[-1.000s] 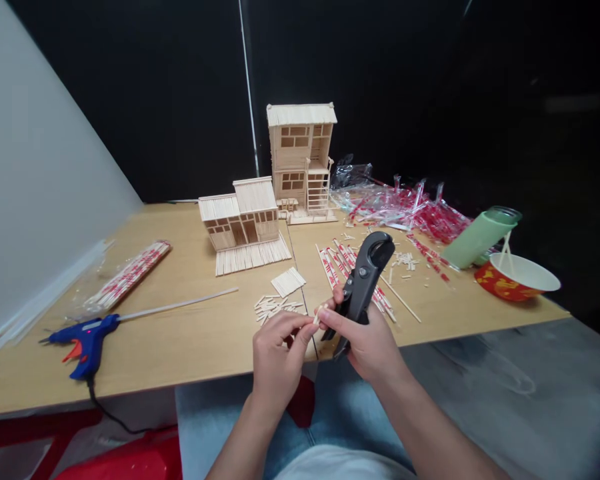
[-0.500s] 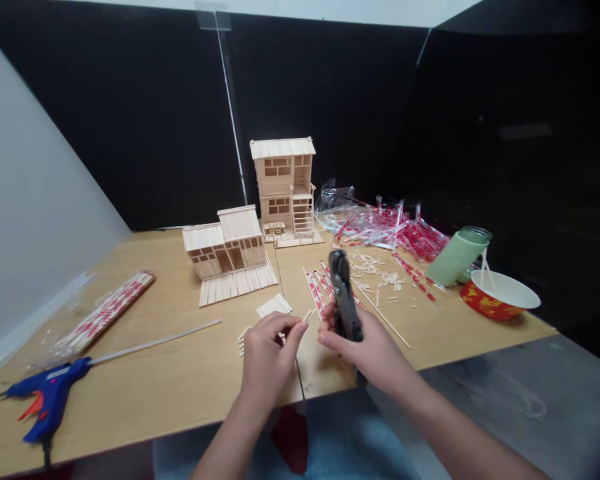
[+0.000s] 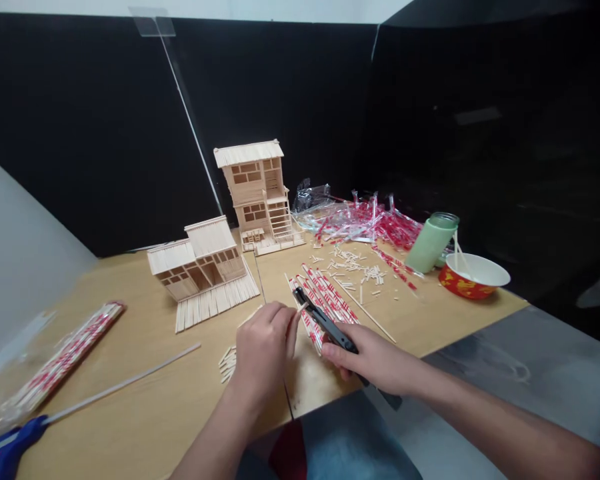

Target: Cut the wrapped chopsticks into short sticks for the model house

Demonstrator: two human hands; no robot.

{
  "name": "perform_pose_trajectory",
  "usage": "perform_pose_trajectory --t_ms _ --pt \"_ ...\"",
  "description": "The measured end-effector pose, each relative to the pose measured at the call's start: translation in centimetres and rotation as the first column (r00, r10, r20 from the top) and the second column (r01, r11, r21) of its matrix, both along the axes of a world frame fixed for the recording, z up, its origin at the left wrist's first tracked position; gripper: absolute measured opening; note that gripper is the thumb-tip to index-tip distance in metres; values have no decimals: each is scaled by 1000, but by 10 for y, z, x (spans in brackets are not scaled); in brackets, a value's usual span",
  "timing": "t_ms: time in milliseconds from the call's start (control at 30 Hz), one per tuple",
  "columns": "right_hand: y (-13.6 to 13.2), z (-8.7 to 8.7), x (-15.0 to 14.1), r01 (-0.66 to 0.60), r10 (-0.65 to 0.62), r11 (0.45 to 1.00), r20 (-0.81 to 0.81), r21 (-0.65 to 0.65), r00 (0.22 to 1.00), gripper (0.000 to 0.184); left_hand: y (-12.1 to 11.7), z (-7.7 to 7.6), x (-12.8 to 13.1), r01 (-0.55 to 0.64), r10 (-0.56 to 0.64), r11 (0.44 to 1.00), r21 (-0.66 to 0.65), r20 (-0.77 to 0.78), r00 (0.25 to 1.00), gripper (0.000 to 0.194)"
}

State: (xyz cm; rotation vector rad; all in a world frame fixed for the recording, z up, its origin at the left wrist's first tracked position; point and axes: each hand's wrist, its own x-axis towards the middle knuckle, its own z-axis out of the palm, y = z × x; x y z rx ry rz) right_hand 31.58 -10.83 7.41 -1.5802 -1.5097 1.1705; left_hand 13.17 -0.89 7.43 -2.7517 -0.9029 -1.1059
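My left hand [image 3: 264, 350] is closed in a pinch on a short wooden stick [image 3: 303, 307], whose tip meets the jaws of a dark pair of cutting pliers [image 3: 325, 323]. The pliers are in my right hand [image 3: 367, 353], wrapped round their handles. Underneath lie several chopsticks in red-and-white paper wrappers [image 3: 333, 293]. Short cut sticks [image 3: 227, 363] are beside my left wrist, and part of that group is hidden by the hand. Farther back stand a small stick-built house [image 3: 200, 260] and a two-storey one [image 3: 255, 193].
Cut stick bits [image 3: 350, 260] are scattered right of centre, before a heap of clear and red wrappers [image 3: 375, 223]. A green jar [image 3: 430, 243] and a red bowl [image 3: 467, 287] stand at the right. At the left lie a chopstick pack [image 3: 73, 353] and a blue glue gun [image 3: 10, 447].
The pliers have tilted from upright to pointing left, and their jaws now meet the stick in my left hand. The whole view has turned, shifting the table's things to the left.
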Motion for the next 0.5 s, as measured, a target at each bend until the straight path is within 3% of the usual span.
perform_pose_trajectory --t_ms 267,500 --pt "3 4 19 27 -32 999 127 39 991 45 2 4 21 -14 20 997 75 -68 997 22" --pt "6 12 33 151 -152 988 162 17 975 38 10 7 51 -11 19 998 55 -154 988 23"
